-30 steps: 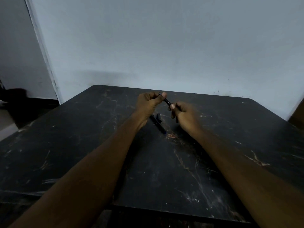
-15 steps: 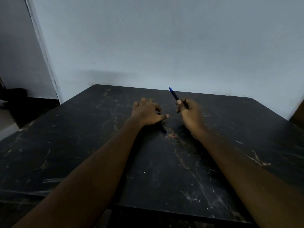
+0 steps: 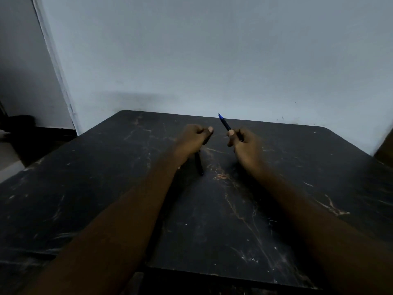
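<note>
Two hands were apart over scratched black table [image 3: 276,209]: right hand [image 3: 244,145] pinched slim black blue-tipped pen [image 3: 225,124], tip up; left hand [image 3: 191,139] curled on small dark cap [image 3: 209,137]. Pen judged light, stiff, slick; grip mid-barrel, not the tip.

The pen [image 3: 225,124] raised over the far edge of the worktop [image 3: 212,231] has a black barrel and a bright blue section just behind its tip. The pen cap [image 3: 208,139] beside it looks black. A second pen [image 3: 199,165], lying near the middle of the worktop, is black too, with a hint of dark blue at its near end. The worktop is black with a marble-like pattern. Thin pale veins and scratches run all over it, and rust-orange streaks cross the middle and run toward the right edge. The wall [image 3: 212,60] behind is plain pale blue-grey, with a few dark specks above the far right corner. The door frame [image 3: 53,60] is a white strip.
</note>
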The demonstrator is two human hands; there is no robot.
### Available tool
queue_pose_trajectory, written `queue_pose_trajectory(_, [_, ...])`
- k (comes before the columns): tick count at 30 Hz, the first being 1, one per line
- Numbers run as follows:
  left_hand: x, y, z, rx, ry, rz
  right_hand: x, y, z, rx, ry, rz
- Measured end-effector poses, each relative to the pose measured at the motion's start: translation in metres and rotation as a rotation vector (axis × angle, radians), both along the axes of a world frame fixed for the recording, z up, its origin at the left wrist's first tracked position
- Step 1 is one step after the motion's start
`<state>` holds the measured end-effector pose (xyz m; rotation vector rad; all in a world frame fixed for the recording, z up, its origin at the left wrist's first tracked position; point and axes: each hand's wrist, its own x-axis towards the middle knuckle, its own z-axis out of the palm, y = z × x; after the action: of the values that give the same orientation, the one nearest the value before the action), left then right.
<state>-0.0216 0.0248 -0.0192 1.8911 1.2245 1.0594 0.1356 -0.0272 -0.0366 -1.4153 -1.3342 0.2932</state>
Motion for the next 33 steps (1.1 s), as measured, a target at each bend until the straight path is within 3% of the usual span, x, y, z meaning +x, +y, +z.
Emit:
queue_pose_trajectory(8, [-0.01,0.005,0.006,-0.182,-0.5,0.067,-0.001,0.0,-0.002,0.004,-0.021,0.019])
queue_pose_trajectory(17, [-0.008,0.01,0.007,-0.203,-0.72,-0.028,-0.003,-0.001,0.001,0.004,-0.006,0.067])
queue_pose_trajectory(24, [-0.009,0.01,0.005,-0.204,-0.69,-0.082,-0.004,-0.002,0.003,-0.013,0.01,0.087])
queue_pose_trajectory(33, [-0.003,0.007,0.0,-0.099,-0.456,-0.114,-0.005,-0.004,0.004,0.012,-0.019,0.078])
